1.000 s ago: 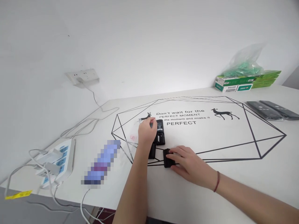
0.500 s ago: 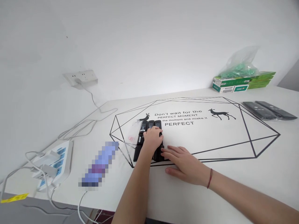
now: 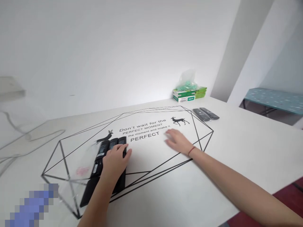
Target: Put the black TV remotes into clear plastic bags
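Note:
Three black remote controls [image 3: 101,151] lie side by side on the white table [image 3: 213,164], near the printed deer and lettering. My left hand [image 3: 115,160] rests flat on top of them, fingers together and laid over the right-hand remote. My right hand [image 3: 176,140] hovers flat and open over the table near the word PERFECT, holding nothing, with a red band at the wrist. Two more dark remotes [image 3: 205,114] lie at the table's far right, beyond my right hand.
Green and white boxes [image 3: 189,93] with a clear plastic bag on top stand at the back by the wall. A clear plastic wrapper [image 3: 82,167] lies left of the three remotes. White cables [image 3: 30,138] trail at the left. A teal bench [image 3: 274,99] stands beyond the table.
The view has swung to the right. My right hand has left the remotes and moved far right across the table. My left hand stays on the three remotes.

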Tool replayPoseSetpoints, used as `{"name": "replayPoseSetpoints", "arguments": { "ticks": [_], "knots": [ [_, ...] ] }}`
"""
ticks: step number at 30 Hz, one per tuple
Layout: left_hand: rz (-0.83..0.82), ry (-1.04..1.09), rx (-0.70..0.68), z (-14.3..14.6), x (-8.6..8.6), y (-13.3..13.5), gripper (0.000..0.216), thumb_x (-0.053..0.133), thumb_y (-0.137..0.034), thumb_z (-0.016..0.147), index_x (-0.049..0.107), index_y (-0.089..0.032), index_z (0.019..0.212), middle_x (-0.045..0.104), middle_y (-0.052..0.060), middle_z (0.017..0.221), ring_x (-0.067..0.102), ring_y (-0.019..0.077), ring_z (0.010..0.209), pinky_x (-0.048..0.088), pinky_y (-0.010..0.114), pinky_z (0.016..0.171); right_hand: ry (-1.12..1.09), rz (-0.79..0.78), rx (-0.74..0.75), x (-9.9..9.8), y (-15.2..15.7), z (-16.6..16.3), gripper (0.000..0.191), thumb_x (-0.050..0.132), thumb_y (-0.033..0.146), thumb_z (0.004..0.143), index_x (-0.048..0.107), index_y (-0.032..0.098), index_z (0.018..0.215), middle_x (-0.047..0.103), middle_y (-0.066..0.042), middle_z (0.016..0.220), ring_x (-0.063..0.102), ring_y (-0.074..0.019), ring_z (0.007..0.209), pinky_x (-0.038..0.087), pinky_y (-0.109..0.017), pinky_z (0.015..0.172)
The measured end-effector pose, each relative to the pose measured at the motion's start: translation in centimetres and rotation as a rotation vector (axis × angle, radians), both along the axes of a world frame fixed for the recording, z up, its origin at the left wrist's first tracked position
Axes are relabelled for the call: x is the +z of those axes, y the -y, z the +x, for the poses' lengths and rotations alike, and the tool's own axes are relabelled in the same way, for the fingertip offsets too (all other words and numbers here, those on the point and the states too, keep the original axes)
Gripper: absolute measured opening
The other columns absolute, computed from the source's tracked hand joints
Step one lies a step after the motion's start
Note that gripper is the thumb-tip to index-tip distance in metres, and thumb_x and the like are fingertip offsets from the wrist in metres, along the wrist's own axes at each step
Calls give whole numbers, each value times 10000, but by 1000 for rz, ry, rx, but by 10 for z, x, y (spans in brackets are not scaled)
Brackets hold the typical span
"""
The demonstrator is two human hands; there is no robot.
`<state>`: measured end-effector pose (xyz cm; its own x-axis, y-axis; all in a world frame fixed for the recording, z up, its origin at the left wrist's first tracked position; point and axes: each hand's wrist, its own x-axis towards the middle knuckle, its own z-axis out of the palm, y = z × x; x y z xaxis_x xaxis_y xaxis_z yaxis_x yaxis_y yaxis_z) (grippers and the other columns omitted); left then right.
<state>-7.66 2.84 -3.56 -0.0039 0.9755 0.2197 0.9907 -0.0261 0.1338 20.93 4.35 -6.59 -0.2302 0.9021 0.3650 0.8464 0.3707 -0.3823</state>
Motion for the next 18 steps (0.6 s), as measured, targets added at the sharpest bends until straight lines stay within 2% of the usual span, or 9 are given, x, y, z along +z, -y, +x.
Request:
{"name": "replayPoseSetpoints", "arguments": {
  "ticks": [4,6,8,10,14,18],
  "knots": [
    [100,20,-92,3,-6,-3,453,361,-419,880,644,-192,1152,625,106,1192,579,301,1016,475,391,805,-42,23,-489,-7,-30,90,394,509,213,805,555,98,1178,573,-190,1196,455,-313,1186,324,-444,1022],
    [114,33,-139,6,-8,-3,451,360,-423,878,653,-193,1132,640,96,1169,589,298,994,479,397,789,-77,29,-698,-8,-36,122,448,473,214,815,493,82,1243,511,-218,1253,399,-349,1228,301,-494,1010],
    [137,46,-173,9,-10,-2,431,366,-416,876,662,-204,1106,652,79,1149,595,292,979,478,401,785,-106,12,-839,-7,-39,143,456,458,241,830,479,79,1256,472,-235,1279,384,-369,1233,307,-505,988],
    [160,67,-218,13,-11,0,415,368,-411,877,668,-207,1080,662,68,1132,596,284,970,476,398,783,-126,-18,-910,-7,-41,154,409,481,296,832,531,116,1197,491,-212,1253,419,-365,1197,332,-483,964],
    [183,123,-278,20,-12,4,387,383,-407,875,675,-211,1035,679,55,1093,601,269,960,476,379,765,-153,-72,-927,-6,-44,155,319,578,374,779,596,168,1023,577,-153,1100,519,-318,1061,386,-428,895],
    [201,157,-317,25,-11,7,364,399,-395,868,684,-214,1003,696,52,1048,612,253,928,479,363,739,-210,-83,-964,-4,-45,147,438,626,410,730,548,149,1072,570,-180,1131,496,-348,1103,356,-492,913]
  ]
}}
